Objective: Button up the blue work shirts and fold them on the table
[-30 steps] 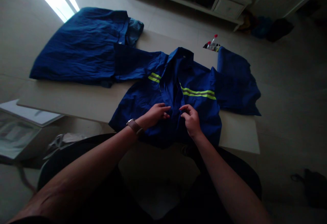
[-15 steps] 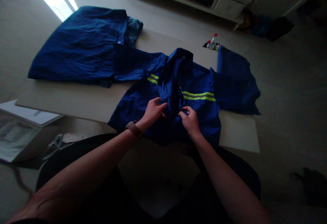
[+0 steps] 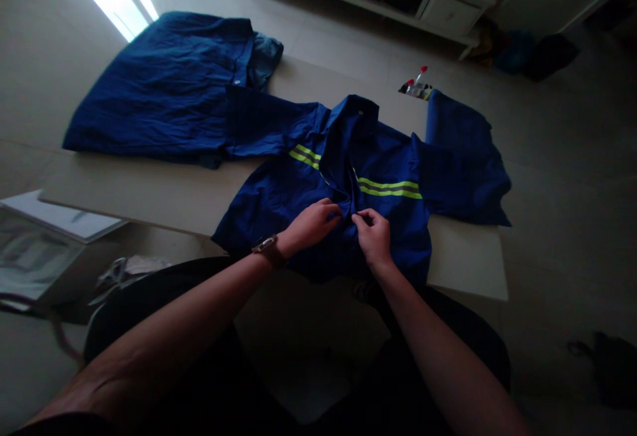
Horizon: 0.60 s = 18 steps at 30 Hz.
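A dark blue work jacket (image 3: 391, 220) with yellow-and-grey reflective stripes lies spread across the table, its collar pointing away from me and its sleeves out to both sides. My left hand (image 3: 316, 223), with a watch on the wrist, is closed on the left front edge near the jacket's middle. Close beside it, my right hand (image 3: 372, 231) pinches the right front edge between thumb and fingers. The two edges almost meet between my hands. Any button or fastener there is too small and dark to make out.
More blue garments (image 3: 154, 91) lie piled at the table's left end. Behind the right sleeve stand bottles with red caps (image 3: 418, 81). The pale table (image 3: 468, 257) has its near edge at my knees. A white cabinet (image 3: 450, 12) stands beyond; a box (image 3: 34, 257) is at lower left.
My left hand has moved right, bringing the left front edge over toward the right one. The gap in the jacket's front has narrowed. My right hand has hardly moved.
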Each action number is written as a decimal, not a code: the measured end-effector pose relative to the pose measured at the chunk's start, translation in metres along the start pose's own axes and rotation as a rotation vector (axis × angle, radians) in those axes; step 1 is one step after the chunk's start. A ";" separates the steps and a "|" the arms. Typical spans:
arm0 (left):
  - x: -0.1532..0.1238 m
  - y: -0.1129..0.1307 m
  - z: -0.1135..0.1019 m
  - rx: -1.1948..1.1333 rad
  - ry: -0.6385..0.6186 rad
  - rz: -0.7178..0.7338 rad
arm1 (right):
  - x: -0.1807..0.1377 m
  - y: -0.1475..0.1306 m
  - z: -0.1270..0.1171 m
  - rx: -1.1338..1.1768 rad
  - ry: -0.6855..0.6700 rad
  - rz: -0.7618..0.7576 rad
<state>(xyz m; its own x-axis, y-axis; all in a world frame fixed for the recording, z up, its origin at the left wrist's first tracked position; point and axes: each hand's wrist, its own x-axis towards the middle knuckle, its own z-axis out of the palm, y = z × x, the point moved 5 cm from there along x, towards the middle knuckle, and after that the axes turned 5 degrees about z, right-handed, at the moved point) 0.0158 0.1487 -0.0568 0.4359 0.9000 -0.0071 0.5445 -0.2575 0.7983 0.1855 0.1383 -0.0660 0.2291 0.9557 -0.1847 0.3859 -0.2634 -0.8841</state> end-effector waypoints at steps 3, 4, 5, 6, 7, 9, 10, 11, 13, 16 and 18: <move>0.003 -0.009 0.003 0.005 0.024 -0.060 | -0.002 -0.006 -0.005 -0.031 0.079 -0.073; 0.002 -0.008 0.004 0.046 0.016 -0.060 | -0.003 -0.009 -0.008 -0.045 0.119 -0.107; 0.001 -0.006 0.005 0.110 -0.007 -0.053 | -0.005 -0.012 -0.011 -0.062 0.160 -0.143; -0.001 -0.004 0.008 0.191 -0.041 -0.050 | -0.007 -0.017 -0.013 -0.080 0.198 -0.181; -0.003 -0.001 0.010 0.277 -0.079 -0.053 | -0.009 -0.021 -0.016 -0.103 0.225 -0.224; -0.008 0.005 0.013 0.422 -0.141 -0.082 | -0.013 -0.029 -0.018 -0.156 0.236 -0.307; -0.009 0.008 0.014 0.471 -0.154 -0.105 | -0.015 -0.033 -0.018 -0.182 0.222 -0.340; -0.010 0.010 0.014 0.505 -0.153 -0.120 | -0.016 -0.035 -0.018 -0.204 0.203 -0.365; -0.008 0.013 0.014 0.534 -0.133 -0.124 | -0.016 -0.038 -0.018 -0.235 0.170 -0.390; 0.001 0.008 0.015 0.452 -0.088 -0.118 | -0.017 -0.038 -0.020 -0.270 0.151 -0.418; 0.010 -0.001 0.016 0.319 -0.031 -0.151 | -0.018 -0.038 -0.020 -0.292 0.134 -0.444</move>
<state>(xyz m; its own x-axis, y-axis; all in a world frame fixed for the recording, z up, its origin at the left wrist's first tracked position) 0.0314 0.1520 -0.0675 0.3521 0.9265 -0.1332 0.7988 -0.2232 0.5586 0.1848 0.1288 -0.0206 0.0925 0.9632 0.2525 0.6990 0.1178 -0.7054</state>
